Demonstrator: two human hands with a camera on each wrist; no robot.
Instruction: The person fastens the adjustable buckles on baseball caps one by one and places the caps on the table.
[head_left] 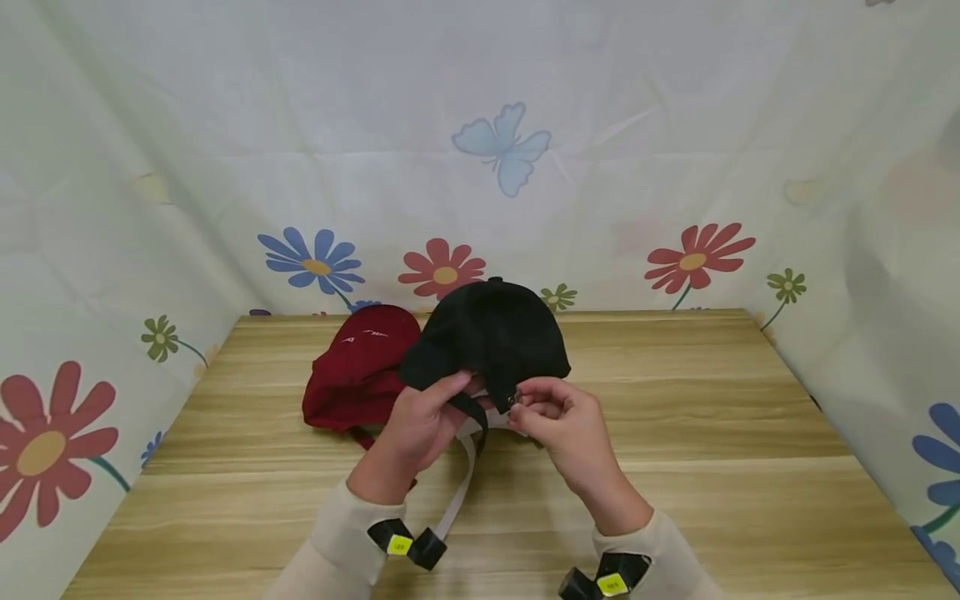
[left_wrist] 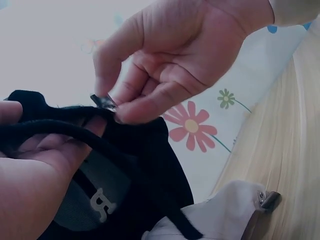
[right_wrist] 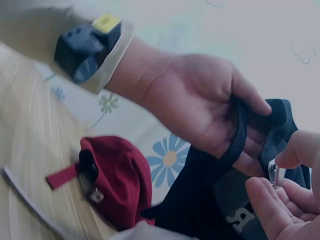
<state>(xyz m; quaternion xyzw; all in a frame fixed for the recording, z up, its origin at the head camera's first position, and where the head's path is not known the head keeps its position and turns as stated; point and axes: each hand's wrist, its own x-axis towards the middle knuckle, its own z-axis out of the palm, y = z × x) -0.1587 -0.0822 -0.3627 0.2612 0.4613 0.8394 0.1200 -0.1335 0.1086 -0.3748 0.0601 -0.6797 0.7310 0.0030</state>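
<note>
A black cap (head_left: 506, 325) is held up over the table, its back opening toward me. My left hand (head_left: 423, 425) grips its edge, thumb on the outside and the other fingers inside the opening. The cap's black strap (right_wrist: 241, 127) hangs loose in a curve across the left palm. With thumb and fingertips my right hand (head_left: 573, 429) pinches a small metal buckle (right_wrist: 273, 171) at the other side of the opening. Pale lettering (left_wrist: 102, 204) shows inside the cap in the left wrist view.
A red cap (head_left: 360, 362) rests on the wooden table (head_left: 697, 517) to the left. Behind the hands lies a white cap (left_wrist: 215, 212) with its own metal buckle (left_wrist: 270, 201); its white strap (head_left: 459, 492) trails toward me. Flower-printed cloth (head_left: 600, 200) encloses the back and sides.
</note>
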